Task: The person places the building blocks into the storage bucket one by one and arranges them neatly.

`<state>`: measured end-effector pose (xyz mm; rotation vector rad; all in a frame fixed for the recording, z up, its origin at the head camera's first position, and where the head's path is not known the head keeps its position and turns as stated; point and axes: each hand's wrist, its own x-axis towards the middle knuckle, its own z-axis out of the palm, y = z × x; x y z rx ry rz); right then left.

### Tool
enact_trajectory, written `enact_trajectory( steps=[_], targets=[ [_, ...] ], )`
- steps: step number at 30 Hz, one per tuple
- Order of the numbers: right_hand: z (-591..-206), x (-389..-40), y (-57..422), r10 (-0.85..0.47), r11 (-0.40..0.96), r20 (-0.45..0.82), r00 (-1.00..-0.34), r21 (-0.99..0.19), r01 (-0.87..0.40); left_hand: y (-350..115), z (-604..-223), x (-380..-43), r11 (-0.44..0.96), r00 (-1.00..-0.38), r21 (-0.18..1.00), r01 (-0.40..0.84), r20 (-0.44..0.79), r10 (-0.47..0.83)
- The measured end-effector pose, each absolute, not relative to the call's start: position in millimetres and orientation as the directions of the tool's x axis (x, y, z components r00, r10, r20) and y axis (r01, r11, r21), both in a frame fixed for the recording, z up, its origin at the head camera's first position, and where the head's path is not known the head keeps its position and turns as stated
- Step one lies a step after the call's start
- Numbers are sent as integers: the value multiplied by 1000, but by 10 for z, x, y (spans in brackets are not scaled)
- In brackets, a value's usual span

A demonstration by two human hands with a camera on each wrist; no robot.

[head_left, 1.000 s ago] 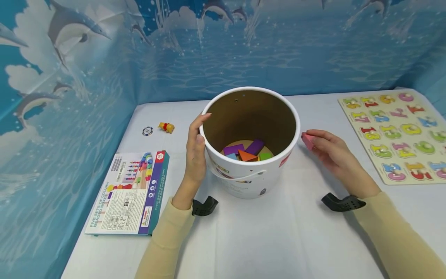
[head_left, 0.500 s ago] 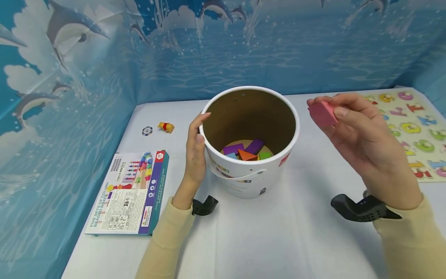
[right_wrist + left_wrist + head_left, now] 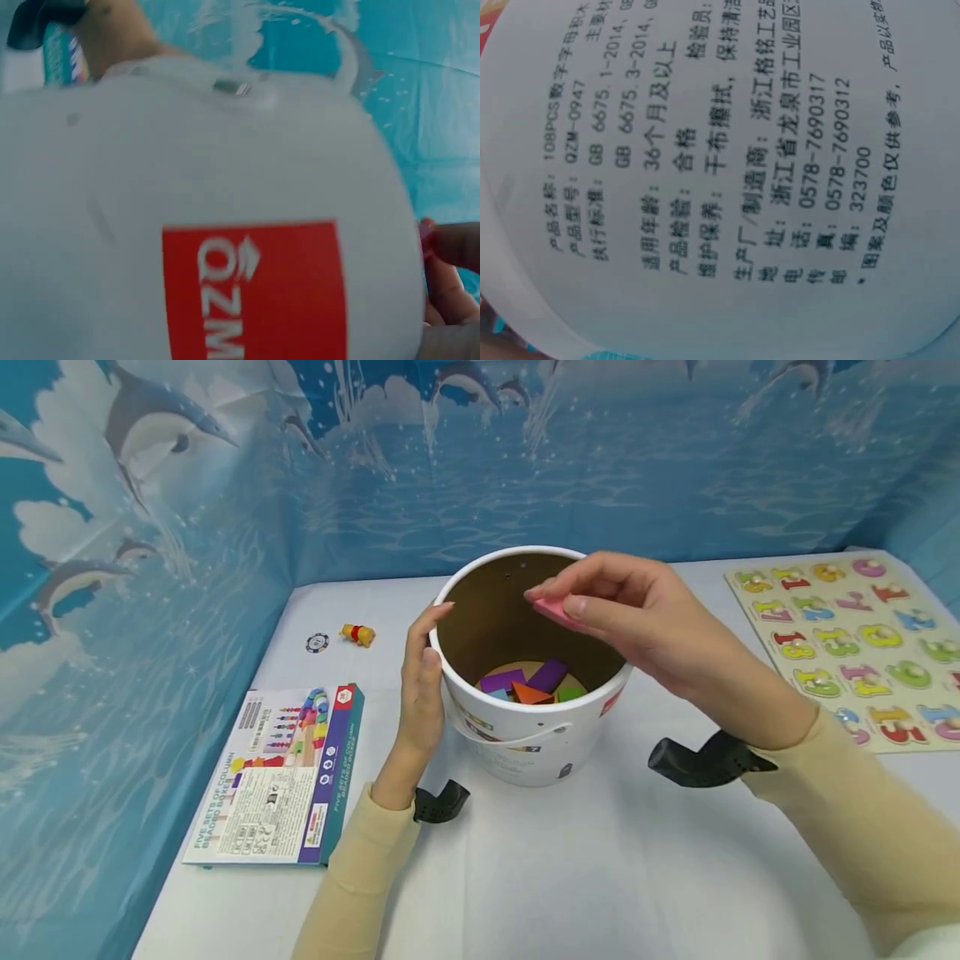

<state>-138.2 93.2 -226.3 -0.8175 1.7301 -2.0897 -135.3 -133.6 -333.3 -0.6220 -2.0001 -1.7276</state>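
A white bucket [image 3: 517, 768] with printed sides stands upright in the middle of the table. Inside, on its floor, lie several coloured blocks, among them an orange triangular block [image 3: 532, 695] and a purple block [image 3: 548, 676]. My left hand [image 3: 422, 693] rests against the bucket's left side, one fingertip at the rim; printed lettering fills the left wrist view. Over the bucket's right rim reaches my right hand [image 3: 626, 610], which pinches a pink block [image 3: 564, 612] between thumb and fingers above the opening. The right wrist view shows the bucket's red label [image 3: 255, 292] close up.
On the left lies a boxed bead toy [image 3: 262, 777]. Behind it are a small yellow figurine [image 3: 358, 634] and a round black-and-white chip [image 3: 317, 643]. A number puzzle board [image 3: 870, 635] lies at the right. A blue dolphin-print cloth [image 3: 480, 485] hangs behind the table.
My right hand has lifted the pink block from beside the bucket, up on the right, then left to above the bucket's opening. My left hand and the bucket have stayed in place.
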Motion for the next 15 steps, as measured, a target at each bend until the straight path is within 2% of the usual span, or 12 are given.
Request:
enact_trajectory(
  steps=[2, 5, 15],
  targets=[
    [-2238, -1435, 892, -576, -43, 184, -797, -980, -195, -1343, -3319, -1352, 135, -812, 801, 583, 581, 56],
    [-2216, -1558, 831, -612, 179, 127, -780, -939, -293, -1353, -3310, -1353, 131, -813, 803, 581, 580, 51],
    [-2278, -1976, 673, -746, 434, -76, -661, -809, -397, -1358, -3320, -1359, 123, -818, 809, 575, 573, 58]
  ],
)
